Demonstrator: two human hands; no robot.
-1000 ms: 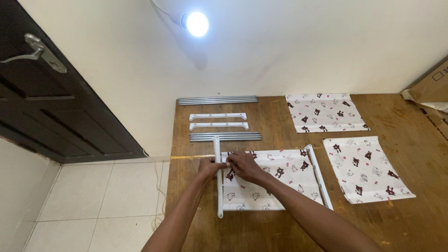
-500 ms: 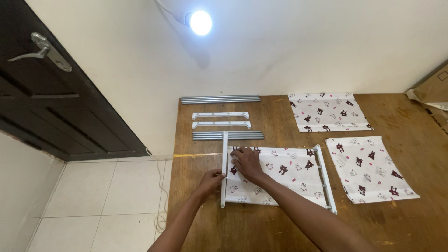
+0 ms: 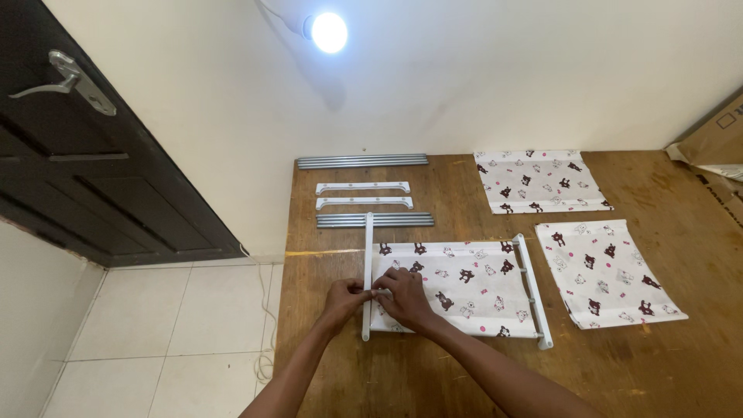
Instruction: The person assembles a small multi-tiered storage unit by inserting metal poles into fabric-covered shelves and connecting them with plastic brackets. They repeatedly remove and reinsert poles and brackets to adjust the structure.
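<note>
A printed white fabric shelf panel (image 3: pixel 464 286) lies on the wooden table (image 3: pixel 681 364), stretched between two white plastic side rails. My left hand (image 3: pixel 343 300) pinches the left rail (image 3: pixel 368 248) near its lower end from the outside. My right hand (image 3: pixel 402 298) rests on the fabric and grips the same spot from the inside, where a thin rod meets the rail. The right rail (image 3: pixel 534 290) lies untouched along the panel's other edge.
Two more printed fabric panels (image 3: pixel 538 179) (image 3: pixel 604 271) lie to the right. Two bundles of grey metal rods (image 3: pixel 362 161) (image 3: pixel 375 220) and two white brackets (image 3: pixel 362 187) (image 3: pixel 364 203) sit behind. A cardboard box (image 3: pixel 716 135) stands far right; a dark door (image 3: pixel 85 170) is left.
Both hands have slid down the left rail toward me, from its middle to near its lower end. The camera view has shifted slightly.
</note>
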